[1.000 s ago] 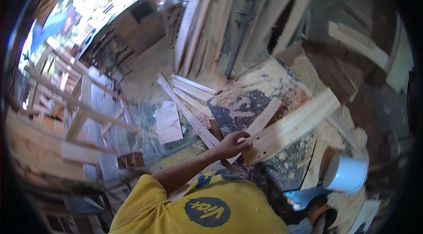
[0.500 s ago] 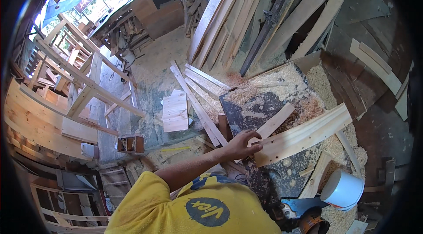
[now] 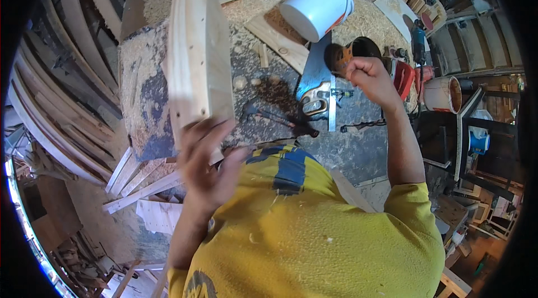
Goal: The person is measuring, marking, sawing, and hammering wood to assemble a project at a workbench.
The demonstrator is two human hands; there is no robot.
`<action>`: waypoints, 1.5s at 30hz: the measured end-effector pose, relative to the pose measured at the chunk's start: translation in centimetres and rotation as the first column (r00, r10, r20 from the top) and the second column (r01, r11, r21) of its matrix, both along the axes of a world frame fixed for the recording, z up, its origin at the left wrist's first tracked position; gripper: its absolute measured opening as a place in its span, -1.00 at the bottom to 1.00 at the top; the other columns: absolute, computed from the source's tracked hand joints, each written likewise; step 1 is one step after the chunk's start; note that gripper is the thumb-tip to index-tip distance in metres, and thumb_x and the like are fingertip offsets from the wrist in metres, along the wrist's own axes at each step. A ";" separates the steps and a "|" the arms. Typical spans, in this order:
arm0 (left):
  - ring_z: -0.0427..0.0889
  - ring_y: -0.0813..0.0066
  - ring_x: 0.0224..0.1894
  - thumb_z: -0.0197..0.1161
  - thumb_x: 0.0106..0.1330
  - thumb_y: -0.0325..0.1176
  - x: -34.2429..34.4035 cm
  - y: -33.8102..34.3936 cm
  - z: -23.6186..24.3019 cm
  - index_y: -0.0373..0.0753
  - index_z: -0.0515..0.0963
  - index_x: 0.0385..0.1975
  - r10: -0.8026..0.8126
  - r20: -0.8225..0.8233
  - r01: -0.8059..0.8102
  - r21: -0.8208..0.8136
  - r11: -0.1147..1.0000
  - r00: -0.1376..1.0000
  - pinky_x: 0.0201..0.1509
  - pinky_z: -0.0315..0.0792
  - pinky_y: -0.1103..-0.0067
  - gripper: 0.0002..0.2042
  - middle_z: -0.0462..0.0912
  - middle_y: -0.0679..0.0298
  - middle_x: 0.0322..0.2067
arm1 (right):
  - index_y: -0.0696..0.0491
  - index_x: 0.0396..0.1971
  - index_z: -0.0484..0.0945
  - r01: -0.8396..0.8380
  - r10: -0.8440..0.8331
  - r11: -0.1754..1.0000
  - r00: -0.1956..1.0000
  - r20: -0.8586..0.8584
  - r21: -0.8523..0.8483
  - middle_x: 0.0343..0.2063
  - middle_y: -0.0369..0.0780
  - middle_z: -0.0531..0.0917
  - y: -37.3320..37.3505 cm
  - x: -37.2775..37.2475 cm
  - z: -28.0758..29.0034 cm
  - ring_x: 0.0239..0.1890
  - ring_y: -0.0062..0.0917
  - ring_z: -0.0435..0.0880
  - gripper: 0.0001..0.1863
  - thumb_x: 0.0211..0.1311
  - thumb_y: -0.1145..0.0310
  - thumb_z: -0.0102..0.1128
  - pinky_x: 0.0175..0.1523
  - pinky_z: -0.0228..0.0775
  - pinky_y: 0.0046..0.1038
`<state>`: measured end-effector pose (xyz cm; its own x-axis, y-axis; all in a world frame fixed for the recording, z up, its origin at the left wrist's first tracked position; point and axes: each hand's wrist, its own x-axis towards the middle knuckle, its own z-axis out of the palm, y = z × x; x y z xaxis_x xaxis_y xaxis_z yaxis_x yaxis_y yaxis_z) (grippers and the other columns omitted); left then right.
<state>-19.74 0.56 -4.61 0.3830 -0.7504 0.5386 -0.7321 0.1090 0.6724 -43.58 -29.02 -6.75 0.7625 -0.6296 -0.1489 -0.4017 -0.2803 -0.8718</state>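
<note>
My left hand (image 3: 207,163), blurred, is at the near end of a thick pale wooden board (image 3: 190,45), its fingers and thumb apart. Small dark holes mark the board, which lies lengthwise over the workbench (image 3: 252,155). My right hand (image 3: 371,78) is closed in a fist beside an orange and black can (image 3: 343,58); whatever it may hold is hidden. Between the hands lie a handsaw (image 3: 315,76) with a bluish blade and a dark hammer-like tool (image 3: 277,119). A drill bit (image 3: 363,126) rests below my right hand.
A white bucket (image 3: 316,7) lies tipped at the bench's far side amid wood shavings. Red and blue power tools (image 3: 412,68) and another white bucket (image 3: 443,95) stand at the right. Curved planks (image 3: 61,113) lean at the left.
The view has swung right, toward the saw, can and bucket. My right hand has come into view, closed near the can. My left hand stays by the board's end, its fingers now spread.
</note>
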 end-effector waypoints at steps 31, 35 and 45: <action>0.45 0.29 0.25 0.21 0.32 -0.39 8.8 8.2 -8.4 -0.23 0.65 -0.20 0.063 -0.508 0.039 0.187 0.982 0.859 0.24 0.35 0.49 -0.85 0.32 0.13 0.33 | 0.14 -0.46 0.53 0.015 0.096 0.921 0.960 -0.262 0.390 -0.63 -0.34 0.50 14.9 4.3 -21.9 -0.59 -0.65 0.44 -0.89 0.03 0.42 0.12 -0.47 0.25 -0.52; 0.44 0.32 0.24 0.22 0.32 -0.39 9.3 8.2 -8.9 -0.24 0.65 -0.20 0.046 -0.525 0.050 0.167 0.985 0.850 0.22 0.36 0.49 -0.86 0.32 0.16 0.33 | 0.11 -0.37 0.49 0.113 -0.101 0.880 0.994 -0.051 0.462 -0.64 -0.35 0.48 16.5 2.5 -16.2 -0.63 -0.68 0.42 -0.90 0.07 0.53 0.08 -0.50 0.24 -0.61; 0.44 0.38 0.22 0.21 0.35 -0.36 9.4 7.6 -9.5 -0.27 0.65 -0.18 -0.006 -0.494 0.089 0.145 0.985 0.869 0.24 0.34 0.48 -0.83 0.25 0.24 0.38 | 0.08 -0.23 0.41 0.188 -0.307 0.935 0.853 0.423 0.300 -0.61 -0.32 0.45 20.6 2.9 -4.2 -0.74 -0.69 0.38 -0.93 0.37 0.43 0.03 -0.64 0.26 -0.64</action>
